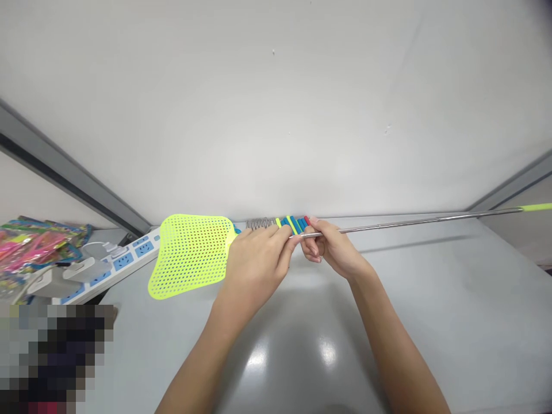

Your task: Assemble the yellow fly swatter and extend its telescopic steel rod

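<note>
While both hands are at the metal section, the yellow-green perforated plastic paddle (194, 256) lies at the left end of a long, thin silvery rod (401, 225), with a yellow-green end piece (535, 207) at the far right edge of view. Grip: left hand (259, 253) closed on the rod near the paddle, thumb against it; right hand (338, 250) closed on the rod just beside, thumb over, fingers curled. State reached: rod drawn out long, paddle and end piece well apart. Left undone: neither hand has let go; whether any length remains to be drawn out cannot be told. Beyond the hands, by the wall: row of slim blue, yellow-green and red sticks (294, 224) and thin grey metal wires (261, 223), partly hidden. Surface: smooth light-grey tabletop (431, 299), two bright reflections near the lower middle, faint rod shadow at right. Room: plain off-white wall (276, 115) with small marks; grey metal frame bars (64, 169) at both sides. Left side: white power strip (133, 256) with blue socket faces, white adapters (88, 269) plugged in; clear packets with bright pink contents (47, 247) near it. Lower left corner pixelated, contents unreadable.
</note>
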Demonstrator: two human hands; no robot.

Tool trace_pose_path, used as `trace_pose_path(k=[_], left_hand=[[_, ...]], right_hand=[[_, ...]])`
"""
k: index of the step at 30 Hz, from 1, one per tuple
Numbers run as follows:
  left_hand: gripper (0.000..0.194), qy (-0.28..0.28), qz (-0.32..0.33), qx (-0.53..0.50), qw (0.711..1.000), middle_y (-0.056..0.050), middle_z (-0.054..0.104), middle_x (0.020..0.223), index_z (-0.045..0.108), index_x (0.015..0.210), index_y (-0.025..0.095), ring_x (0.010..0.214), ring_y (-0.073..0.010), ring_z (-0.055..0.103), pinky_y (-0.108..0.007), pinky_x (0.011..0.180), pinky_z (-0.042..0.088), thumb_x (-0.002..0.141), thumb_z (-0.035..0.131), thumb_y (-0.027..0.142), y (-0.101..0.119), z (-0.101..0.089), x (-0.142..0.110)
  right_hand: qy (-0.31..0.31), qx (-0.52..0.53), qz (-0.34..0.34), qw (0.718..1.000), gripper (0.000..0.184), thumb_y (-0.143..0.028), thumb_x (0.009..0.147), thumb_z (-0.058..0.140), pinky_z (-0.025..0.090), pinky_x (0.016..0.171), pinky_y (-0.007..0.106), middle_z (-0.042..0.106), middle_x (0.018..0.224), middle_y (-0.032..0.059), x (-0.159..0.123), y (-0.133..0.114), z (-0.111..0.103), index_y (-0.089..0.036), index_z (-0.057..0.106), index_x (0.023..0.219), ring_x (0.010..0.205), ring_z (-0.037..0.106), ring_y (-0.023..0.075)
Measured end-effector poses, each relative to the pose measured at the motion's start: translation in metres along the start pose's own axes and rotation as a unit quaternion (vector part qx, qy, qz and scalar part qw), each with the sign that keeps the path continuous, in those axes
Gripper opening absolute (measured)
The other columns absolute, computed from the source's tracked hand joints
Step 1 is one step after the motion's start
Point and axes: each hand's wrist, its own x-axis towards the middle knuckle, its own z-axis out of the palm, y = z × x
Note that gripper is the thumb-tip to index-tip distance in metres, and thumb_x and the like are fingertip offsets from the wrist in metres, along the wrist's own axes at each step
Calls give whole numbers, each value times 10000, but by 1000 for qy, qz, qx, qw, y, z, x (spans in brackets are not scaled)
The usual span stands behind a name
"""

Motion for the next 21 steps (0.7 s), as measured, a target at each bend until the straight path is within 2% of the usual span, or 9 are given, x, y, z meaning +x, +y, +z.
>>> trace_pose_path(k=[6,10,12,15,18,21], left_hand=[[289,-46,18,-77,996,10,596,718,544,835,206,630,-136,521,-264,557,304,886,292,336,-3,5,1],[286,-62,30,-153,986,-2,582,800,546,962,219,739,-146,517,-269,631,358,893,279,296,-8,7,2],[288,-51,28,-198,979,-10,565,822,549,978,214,771,-140,509,-268,672,378,892,282,283,-11,7,2],[287,-32,20,-236,971,-26,541,855,569,922,199,783,-135,507,-269,704,397,888,294,276,-15,6,2],[257,5,19,-218,976,-44,520,947,591,908,206,867,-155,501,-300,780,404,864,359,308,-20,4,1],[234,57,20,-166,984,-45,457,1146,617,906,236,1065,-197,427,-363,924,334,823,439,362,-26,3,-1]], right_hand=[[52,-37,-12,998,465,-374,829,378,246,465,235,317,420,-20,0,4,-8,-155,393,420,449,338,79],[134,-92,-31,986,445,-362,796,469,210,463,247,283,418,-32,-2,2,-16,-161,343,420,432,292,68],[173,-115,-48,977,444,-350,776,511,193,463,255,265,424,-36,-5,-2,-21,-164,321,420,431,270,65],[198,-120,-71,970,454,-334,777,517,189,474,264,237,437,-36,-9,-6,-27,-168,289,421,441,261,70],[208,-114,-75,969,463,-330,791,498,190,485,269,220,448,-34,-12,-9,-31,-170,283,414,445,263,72],[206,-94,-58,972,466,-333,793,497,184,481,270,208,454,-35,-15,-10,-36,-172,282,411,438,264,71]])
